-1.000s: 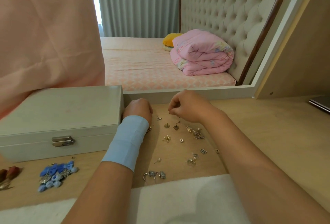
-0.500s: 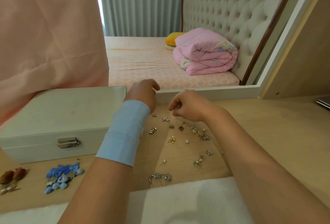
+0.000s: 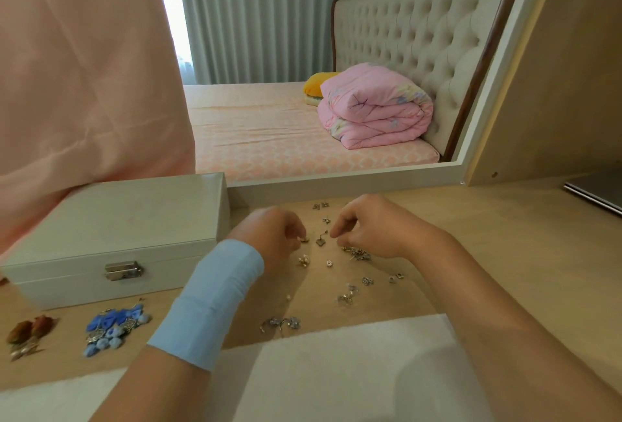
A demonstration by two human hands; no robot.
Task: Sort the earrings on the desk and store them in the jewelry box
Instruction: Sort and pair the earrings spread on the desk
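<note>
Small stud (image 3: 320,241) just at nine o'clock of right hand (image 3: 373,228), post tipping toward one o'clock; left hand (image 3: 269,233) slightly farther. Both sets of fingers curled tight, hold on anything impossible to tell.

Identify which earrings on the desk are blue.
The blue flower-shaped earrings in front of the closed white jewelry box; the others are reddish-brown or metallic.
</note>
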